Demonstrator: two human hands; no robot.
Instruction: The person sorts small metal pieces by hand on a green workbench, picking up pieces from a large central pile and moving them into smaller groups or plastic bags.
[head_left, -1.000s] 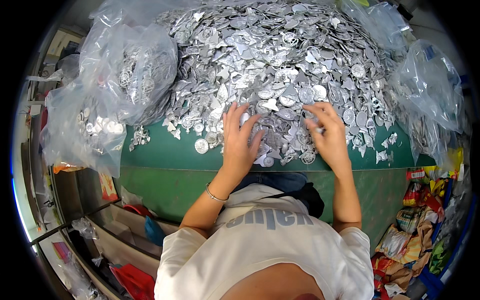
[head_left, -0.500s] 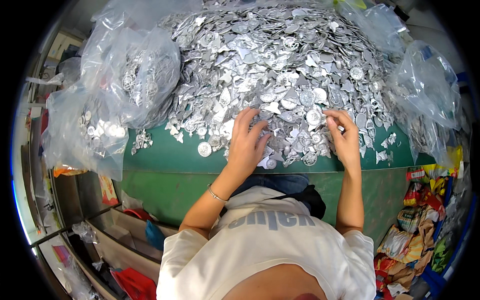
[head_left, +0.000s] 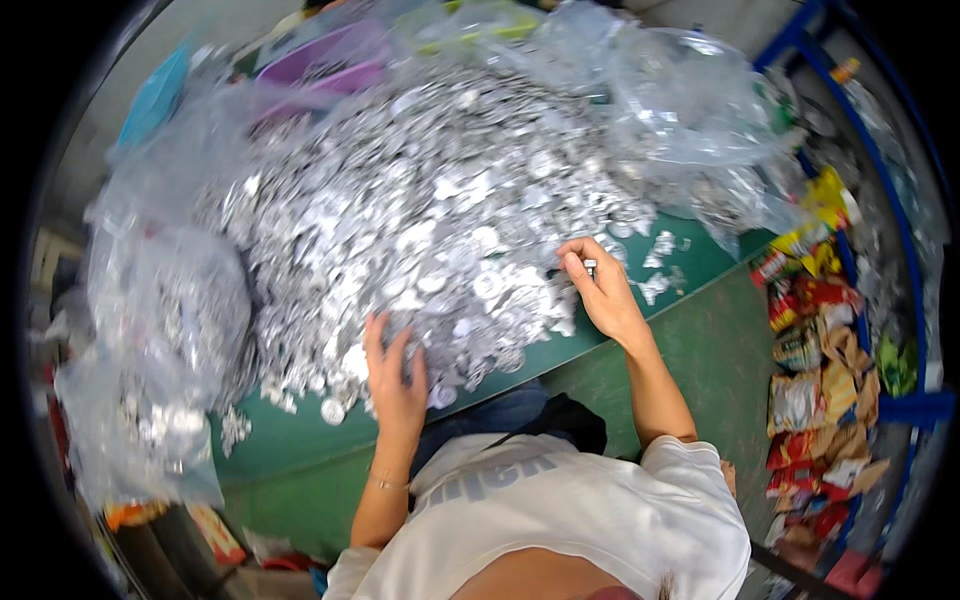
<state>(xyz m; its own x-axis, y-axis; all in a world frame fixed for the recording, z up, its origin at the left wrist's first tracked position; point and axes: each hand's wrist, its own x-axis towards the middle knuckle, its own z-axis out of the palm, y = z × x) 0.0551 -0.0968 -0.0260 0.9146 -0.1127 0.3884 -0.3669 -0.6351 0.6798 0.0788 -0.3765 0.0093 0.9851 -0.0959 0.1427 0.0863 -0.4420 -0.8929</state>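
Observation:
A wide heap of silver-coloured flat metal charms [head_left: 430, 190], many of them round, others irregular, covers most of the green tabletop [head_left: 290, 440]. At the heap's near edge, my left hand [head_left: 397, 385] is open, with fingers apart and reaching down among the charms. My right hand [head_left: 605, 295] is at the right side of the heap, thumb and index finger drawn together in a pinch. Blur hides whatever sits between those fingertips. A silver band [head_left: 590, 267] shows at its fingers. One round charm [head_left: 333, 410] lies near the table's front edge.
Clear plastic bags of metal pieces [head_left: 190, 300] stand on the left, with another clear bag [head_left: 690, 100] at the far right. Behind the heap are a purple basin [head_left: 330, 65] and a yellow-green one [head_left: 465, 25]. Colourful packets [head_left: 800, 400] line a blue frame on the right.
The view has swung, so table and heap now look tilted and the basins behind show. My right hand has moved away from a round charm toward the heap's right edge. My left fingers remain spread.

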